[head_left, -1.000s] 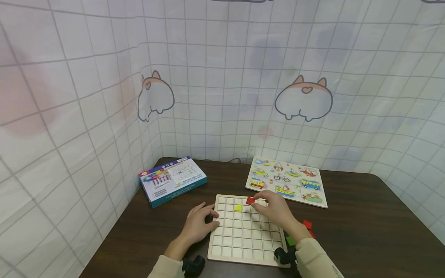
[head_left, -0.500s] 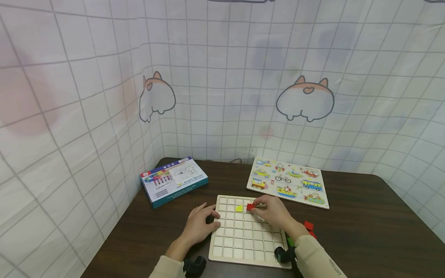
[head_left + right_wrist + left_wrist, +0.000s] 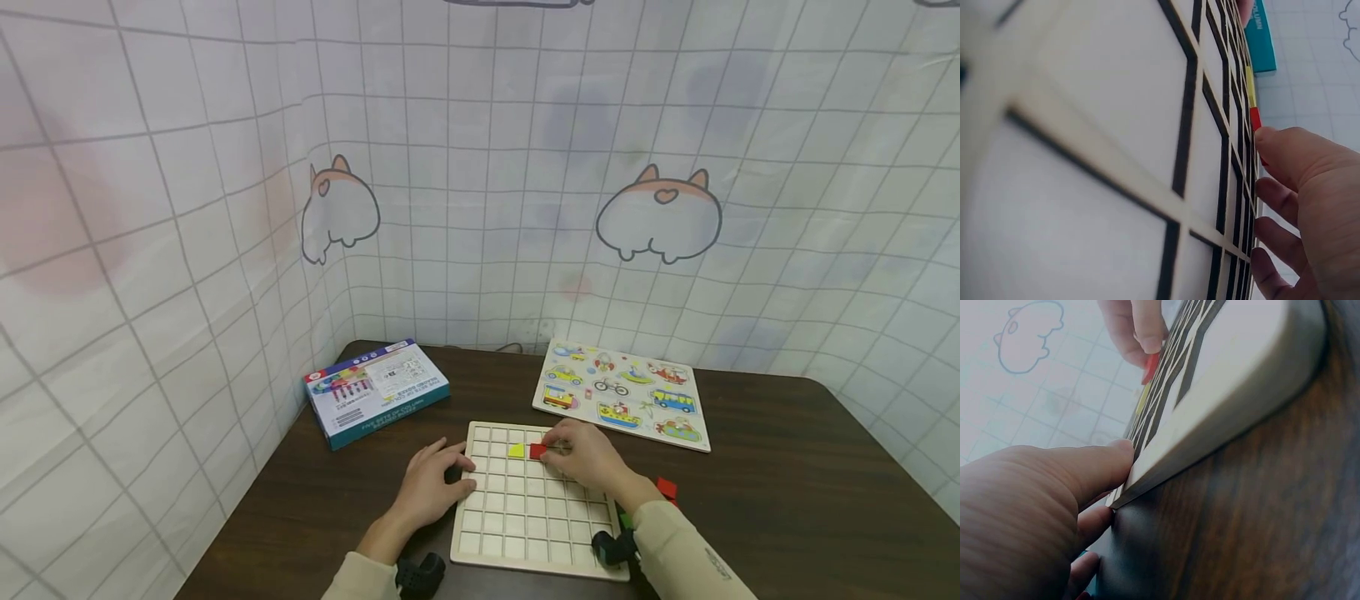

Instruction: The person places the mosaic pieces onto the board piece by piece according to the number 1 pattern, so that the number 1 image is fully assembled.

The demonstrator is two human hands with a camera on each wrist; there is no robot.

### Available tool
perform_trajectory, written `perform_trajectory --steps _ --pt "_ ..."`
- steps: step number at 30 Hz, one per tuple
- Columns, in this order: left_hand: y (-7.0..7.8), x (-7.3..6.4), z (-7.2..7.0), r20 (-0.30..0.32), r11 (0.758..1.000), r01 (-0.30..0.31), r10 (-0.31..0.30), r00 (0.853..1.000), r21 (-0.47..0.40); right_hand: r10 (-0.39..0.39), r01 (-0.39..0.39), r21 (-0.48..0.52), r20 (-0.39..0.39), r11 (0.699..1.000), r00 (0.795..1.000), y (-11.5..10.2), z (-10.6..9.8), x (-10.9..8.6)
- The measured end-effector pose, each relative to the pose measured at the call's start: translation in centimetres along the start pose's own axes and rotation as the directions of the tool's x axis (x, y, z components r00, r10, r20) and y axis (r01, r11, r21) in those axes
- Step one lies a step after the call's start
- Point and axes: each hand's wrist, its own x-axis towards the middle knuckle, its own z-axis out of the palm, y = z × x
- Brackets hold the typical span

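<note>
A pale wooden grid board [image 3: 516, 525] lies on the dark table. My right hand [image 3: 588, 457] reaches over its far rows and pinches a red square tile [image 3: 537, 451]. That tile is at a cell just right of a yellow tile [image 3: 517, 450] with a slanted side. From the right wrist view, the fingertips meet the red tile [image 3: 1255, 117] right at the board's surface. My left hand [image 3: 429, 487] rests at the board's left edge, thumb and index finger touching the rim; the left wrist view shows the thumb [image 3: 1100, 464] extended there.
Right of the board, partly behind the right forearm, lie red tiles [image 3: 666, 487] and a green tile [image 3: 626, 521]. A blue-and-white box [image 3: 377, 392] stands at the back left. A picture puzzle board [image 3: 622, 392] lies at the back right, before the patterned curtain [image 3: 480, 208].
My right hand has brought the red tile down from the far edge row to the cell beside the yellow tile, then slightly left. My left hand has stayed put.
</note>
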Motion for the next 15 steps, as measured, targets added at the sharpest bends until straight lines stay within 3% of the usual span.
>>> perform_trajectory --steps 15 --pt "0.02 0.22 0.07 0.000 1.000 0.006 -0.006 1.000 -0.001 -0.021 0.021 -0.037 0.003 0.999 1.000 -0.13 0.15 0.21"
